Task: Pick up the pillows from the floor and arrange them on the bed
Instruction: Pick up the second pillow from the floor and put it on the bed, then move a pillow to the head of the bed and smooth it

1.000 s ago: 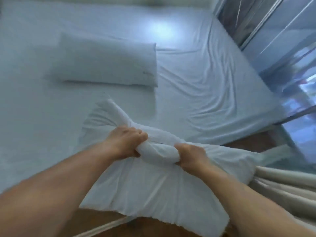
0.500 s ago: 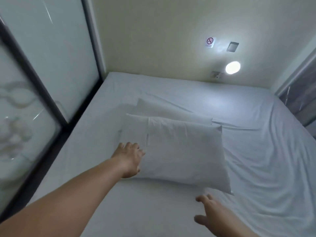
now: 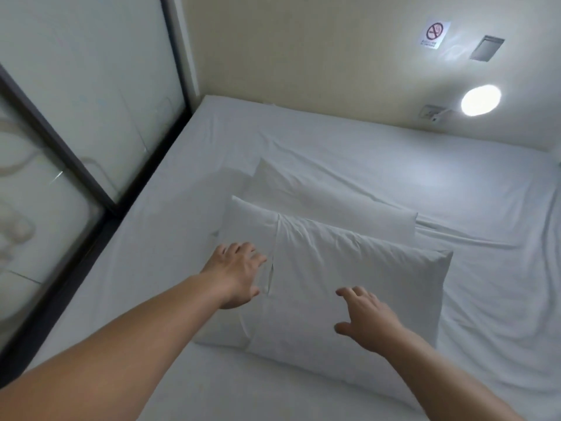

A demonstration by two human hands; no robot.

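Two white pillows lie on the bed (image 3: 455,189), which is covered by a white sheet. The near pillow (image 3: 349,275) overlaps the front edge of the far pillow (image 3: 328,199). My left hand (image 3: 236,273) rests with spread fingers on the left part of the near pillow, by the flap of its case. Over the pillow's lower middle is my right hand (image 3: 367,317), fingers apart and holding nothing; whether it touches the fabric is unclear.
A frosted glass partition with a dark frame (image 3: 76,165) runs along the bed's left side. A cream wall (image 3: 303,56) stands behind the bed with a lit round lamp (image 3: 481,100), a no-smoking sign (image 3: 434,33) and a small vent.
One second ago both hands gripped a bunched pillow at the bed's edge. Now it lies on the bed against the first pillow, both hands have let go, and my right hand has moved over it.
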